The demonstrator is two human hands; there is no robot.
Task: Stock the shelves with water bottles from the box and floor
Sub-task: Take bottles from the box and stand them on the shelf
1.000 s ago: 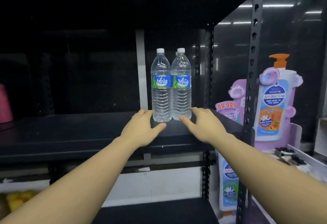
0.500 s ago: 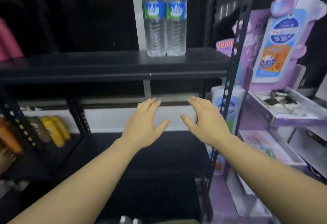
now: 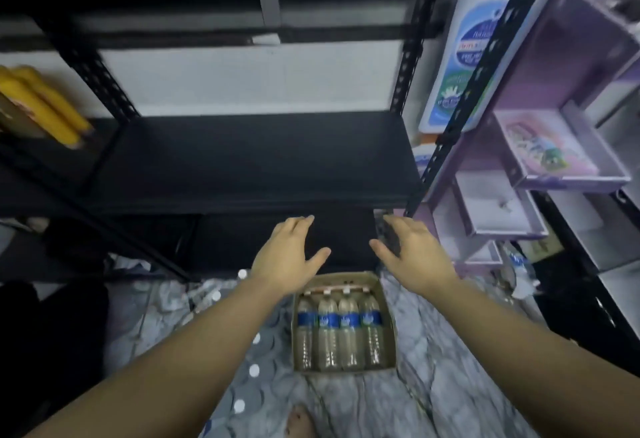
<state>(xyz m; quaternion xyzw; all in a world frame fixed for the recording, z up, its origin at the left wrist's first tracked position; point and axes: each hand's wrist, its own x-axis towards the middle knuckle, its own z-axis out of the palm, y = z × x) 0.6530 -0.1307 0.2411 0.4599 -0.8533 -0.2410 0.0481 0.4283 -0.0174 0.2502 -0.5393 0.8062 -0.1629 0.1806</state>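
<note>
There is a single view, from a camera worn on the person's head, tilted steeply down and forward over both outstretched arms. It looks from above onto a cardboard box (image 3: 344, 325) of water bottles (image 3: 337, 333) at lower centre on the marbled floor (image 3: 433, 385), close below, with a black shelf (image 3: 249, 160) filling mid-frame. A purple display rack (image 3: 554, 146) runs up the right edge, blurred

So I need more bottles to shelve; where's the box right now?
In the head view the cardboard box sits on the floor at lower centre, below both open hands, holding four water bottles lying side by side.
</note>
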